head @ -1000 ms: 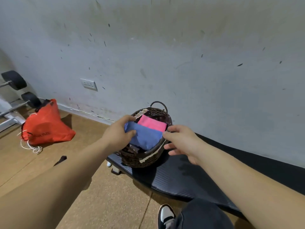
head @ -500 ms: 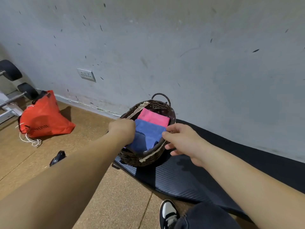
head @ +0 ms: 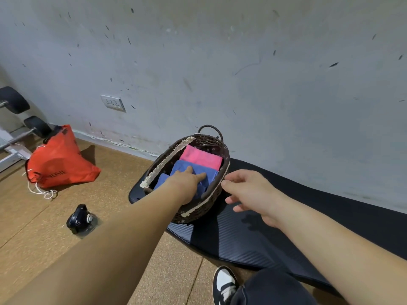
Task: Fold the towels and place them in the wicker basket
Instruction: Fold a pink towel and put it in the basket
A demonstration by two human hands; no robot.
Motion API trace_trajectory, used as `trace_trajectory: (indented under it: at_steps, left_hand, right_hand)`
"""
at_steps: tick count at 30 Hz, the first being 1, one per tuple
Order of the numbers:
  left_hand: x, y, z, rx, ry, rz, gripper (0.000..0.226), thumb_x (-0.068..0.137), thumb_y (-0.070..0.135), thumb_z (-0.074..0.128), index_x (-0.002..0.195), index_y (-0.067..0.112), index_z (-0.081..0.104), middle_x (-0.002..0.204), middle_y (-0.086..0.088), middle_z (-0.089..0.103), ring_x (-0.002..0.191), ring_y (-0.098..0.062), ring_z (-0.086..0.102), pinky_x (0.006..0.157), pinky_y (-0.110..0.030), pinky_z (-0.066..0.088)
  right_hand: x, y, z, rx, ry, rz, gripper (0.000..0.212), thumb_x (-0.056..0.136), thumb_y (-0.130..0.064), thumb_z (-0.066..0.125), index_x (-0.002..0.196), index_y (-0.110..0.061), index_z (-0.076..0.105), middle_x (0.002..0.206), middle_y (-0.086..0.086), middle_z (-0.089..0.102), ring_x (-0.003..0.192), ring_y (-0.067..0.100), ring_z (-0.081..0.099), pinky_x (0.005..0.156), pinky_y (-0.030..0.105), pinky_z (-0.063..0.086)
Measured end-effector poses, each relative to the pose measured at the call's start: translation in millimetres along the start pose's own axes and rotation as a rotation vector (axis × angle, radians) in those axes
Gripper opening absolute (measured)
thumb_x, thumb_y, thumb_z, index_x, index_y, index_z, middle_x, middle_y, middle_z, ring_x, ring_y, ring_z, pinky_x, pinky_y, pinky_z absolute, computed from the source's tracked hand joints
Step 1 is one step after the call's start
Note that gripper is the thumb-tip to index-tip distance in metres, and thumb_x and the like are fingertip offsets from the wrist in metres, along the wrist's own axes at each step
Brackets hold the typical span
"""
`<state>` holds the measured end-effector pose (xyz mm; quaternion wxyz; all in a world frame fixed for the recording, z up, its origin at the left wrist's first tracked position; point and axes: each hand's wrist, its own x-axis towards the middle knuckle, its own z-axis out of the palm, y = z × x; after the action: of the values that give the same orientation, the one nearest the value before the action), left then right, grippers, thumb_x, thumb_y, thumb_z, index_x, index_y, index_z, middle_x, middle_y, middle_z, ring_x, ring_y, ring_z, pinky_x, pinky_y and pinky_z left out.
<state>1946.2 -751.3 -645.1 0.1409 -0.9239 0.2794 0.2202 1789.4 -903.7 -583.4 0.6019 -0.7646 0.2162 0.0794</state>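
A dark brown wicker basket (head: 199, 211) with a lace trim stands on the end of a black mat. Inside it lie a folded pink towel (head: 200, 158) at the far end and a folded blue towel (head: 211, 176) nearer me. My left hand (head: 187, 183) reaches into the basket and presses flat on the blue towel, fingers spread. Just outside the basket's right rim, my right hand (head: 251, 192) hovers with fingers loosely apart, holding nothing.
The black exercise mat (head: 275, 234) runs right along the grey wall. An orange drawstring bag (head: 58, 162) and weight equipment (head: 15, 119) sit at the left. A small black object (head: 80, 219) lies on the cork floor. My shoe (head: 223, 282) shows at the bottom.
The blue towel has gone down into the basket. My left hand has let go of its edge and now lies flat on it. My right hand has released the towel and drawn slightly away.
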Motion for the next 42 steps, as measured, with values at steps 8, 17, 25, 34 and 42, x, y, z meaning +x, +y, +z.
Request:
trace_trajectory:
  at_steps: [8, 17, 25, 34, 42]
  left_hand:
    - [-55.0, 55.9, -15.4, -0.331, 0.439, 0.131, 0.037, 0.094, 0.011, 0.053, 0.129, 0.023, 0.061, 0.126, -0.002, 0.059, 0.113, -0.027, 0.06, 0.081, -0.045, 0.056]
    - [-106.6, 192.7, -21.6, -0.737, 0.452, 0.423, 0.038, 0.086, 0.025, 0.046, 0.118, 0.03, 0.067, 0.108, 0.008, 0.067, 0.101, -0.015, 0.062, 0.091, -0.043, 0.055]
    - [-95.7, 331.6, 2.9, -0.793, 0.343, 0.58, 0.043, 0.096, 0.021, 0.062, 0.139, 0.023, 0.06, 0.13, 0.002, 0.068, 0.104, -0.021, 0.067, 0.104, -0.037, 0.052]
    - [-78.1, 443.3, 25.4, -0.721, 0.33, 0.686, 0.04, 0.099, 0.03, 0.062, 0.139, 0.032, 0.058, 0.103, 0.018, 0.066, 0.075, 0.0, 0.056, 0.082, -0.018, 0.047]
    - [-81.1, 501.4, 18.5, -0.647, 0.291, 0.761, 0.042, 0.102, 0.033, 0.058, 0.144, 0.036, 0.053, 0.111, 0.022, 0.063, 0.082, -0.001, 0.061, 0.086, -0.02, 0.052]
  right_hand:
    - [-36.2, 4.8, -29.7, -0.094, 0.049, -0.028, 0.026, 0.096, -0.029, 0.067, 0.121, -0.024, 0.064, 0.109, -0.003, 0.068, 0.095, 0.018, 0.072, 0.08, 0.037, 0.062]
    - [-106.1, 45.0, -111.7, -0.117, 0.182, -0.018, 0.011, 0.097, -0.027, 0.067, 0.103, -0.019, 0.072, 0.105, 0.012, 0.073, 0.09, 0.023, 0.071, 0.084, 0.047, 0.061]
    - [-155.3, 158.0, -199.9, -0.141, 0.396, 0.096, 0.047, 0.093, -0.038, 0.067, 0.136, -0.028, 0.054, 0.108, -0.003, 0.068, 0.099, 0.016, 0.067, 0.09, 0.038, 0.057]
    - [-159.8, 255.6, -330.9, -0.37, 0.545, 0.287, 0.077, 0.091, -0.044, 0.066, 0.156, -0.016, 0.035, 0.15, 0.009, 0.049, 0.137, 0.026, 0.049, 0.107, 0.033, 0.039]
    - [-194.0, 335.1, -421.4, -0.633, 1.066, 0.375, 0.059, 0.088, -0.035, 0.06, 0.136, -0.001, 0.051, 0.134, 0.026, 0.054, 0.125, 0.046, 0.047, 0.105, 0.049, 0.039]
